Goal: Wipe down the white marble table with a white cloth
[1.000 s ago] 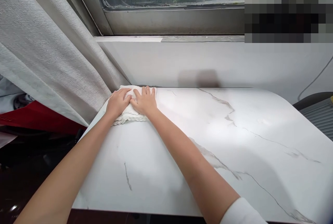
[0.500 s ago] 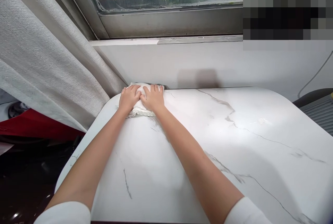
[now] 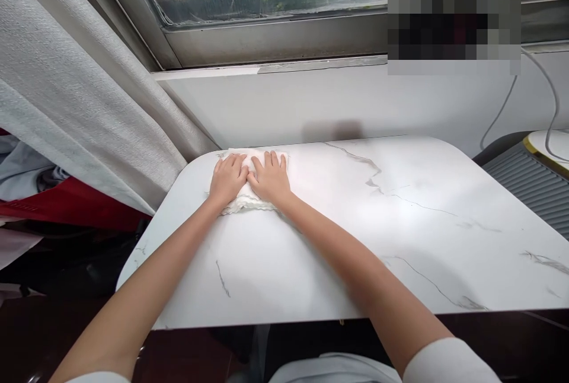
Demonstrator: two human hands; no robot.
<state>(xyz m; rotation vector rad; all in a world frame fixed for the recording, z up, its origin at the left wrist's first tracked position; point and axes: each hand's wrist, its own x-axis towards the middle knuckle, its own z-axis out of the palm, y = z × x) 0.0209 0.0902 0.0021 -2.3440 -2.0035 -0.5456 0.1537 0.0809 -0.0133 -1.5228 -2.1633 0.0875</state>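
Note:
Both palms lie flat on a white, crumpled cloth [image 3: 249, 200] near the far left corner of a white marble-patterned table [image 3: 284, 258]. My left hand [image 3: 229, 180] covers the cloth's left side, its fingers stretched out and a little apart. Beside it, my right hand [image 3: 271, 178] presses the right side with fingers spread. The two thumbs meet or nearly meet in the middle. Much of the cloth is hidden under the hands, and its ruffled near edge shows below them.
A grey-white curtain [image 3: 111, 86] hangs close to the table's left corner. Behind the table are a white wall [image 3: 258, 104] and a metal-framed window [image 3: 275, 39]. To the right stands a ribbed grey object [image 3: 528, 184] with a white cable [image 3: 553, 98] above it. A red item [image 3: 80, 202] lies at left.
The cloth and both hands have come slightly toward me, away from the table's far edge. My view has shifted, so the table's near edge and more of the right side now show.

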